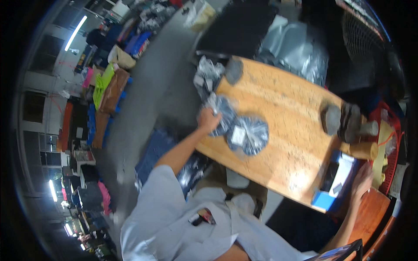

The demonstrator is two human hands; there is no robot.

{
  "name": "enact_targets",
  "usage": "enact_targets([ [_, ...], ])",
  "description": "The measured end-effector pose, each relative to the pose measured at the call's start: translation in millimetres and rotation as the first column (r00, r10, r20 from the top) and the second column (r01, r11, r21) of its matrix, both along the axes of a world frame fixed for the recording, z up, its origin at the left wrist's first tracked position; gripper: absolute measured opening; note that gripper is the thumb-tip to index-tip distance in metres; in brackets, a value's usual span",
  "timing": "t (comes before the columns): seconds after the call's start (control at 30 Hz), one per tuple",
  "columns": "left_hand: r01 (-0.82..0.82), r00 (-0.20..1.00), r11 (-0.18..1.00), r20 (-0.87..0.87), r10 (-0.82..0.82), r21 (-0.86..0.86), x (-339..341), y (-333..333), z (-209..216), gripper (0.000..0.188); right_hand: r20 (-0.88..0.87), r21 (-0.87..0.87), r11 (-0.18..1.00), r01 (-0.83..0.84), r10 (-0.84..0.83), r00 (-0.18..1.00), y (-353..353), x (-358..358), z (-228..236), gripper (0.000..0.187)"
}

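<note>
My left hand (210,120) is closed on a clear plastic bag with something dark blue inside (225,114), at the left edge of the wooden table. Touching it on the right lies a second clear bag of dark contents (254,138), with a white label (238,135) on its front. Over at the table's right end, my right hand (362,179) is beside a blue box (326,199) that holds a white card and a dark item. Its fingers are smeared, and whether they hold anything does not show.
Grey rounded pieces (332,118) sit on the wooden tabletop (283,108) near a tan roll (365,150). A red basket (395,143) stands beyond the right end. Large grey plastic bags (296,50) are behind the table. Heaped goods (109,89) line the floor at left.
</note>
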State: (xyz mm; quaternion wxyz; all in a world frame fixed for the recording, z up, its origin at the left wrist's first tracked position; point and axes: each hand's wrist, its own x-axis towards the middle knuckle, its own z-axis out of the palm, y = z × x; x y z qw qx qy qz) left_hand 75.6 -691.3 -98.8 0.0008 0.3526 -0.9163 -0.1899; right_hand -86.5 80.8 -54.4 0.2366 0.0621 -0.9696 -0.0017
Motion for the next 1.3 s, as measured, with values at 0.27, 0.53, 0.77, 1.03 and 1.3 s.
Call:
enact_targets([
  [0.27,0.299,0.938,0.941,0.134,-0.32,0.156,-26.1,-32.5,19.5,0.035,0.219,-0.768,0.64,-0.002,0.265,0.939,-337.7,173.7,-28.9,0.008],
  [0.53,0.533,0.842,0.812,-0.057,-0.536,0.237,-24.2,-40.6,15.3,0.03,0.441,-0.447,0.864,-0.231,0.438,0.784,-495.6,153.3,-5.0,0.054],
  [0.77,0.526,0.842,0.811,-0.026,-0.538,0.254,-21.2,-45.3,17.1,0.028,0.482,-0.441,0.872,-0.212,0.429,0.764,-506.3,137.7,-42.9,0.023],
  [1.03,0.362,0.922,0.818,-0.301,-0.243,0.448,11.0,-96.8,44.0,0.018,0.458,-0.453,0.851,-0.265,0.477,0.75,-515.3,141.8,-21.3,0.041],
  [1.3,0.275,0.923,0.773,-0.382,-0.046,0.571,88.9,-242.0,88.6,0.016,0.536,-0.378,0.909,-0.177,0.371,0.758,-540.3,126.2,-8.6,0.02],
])
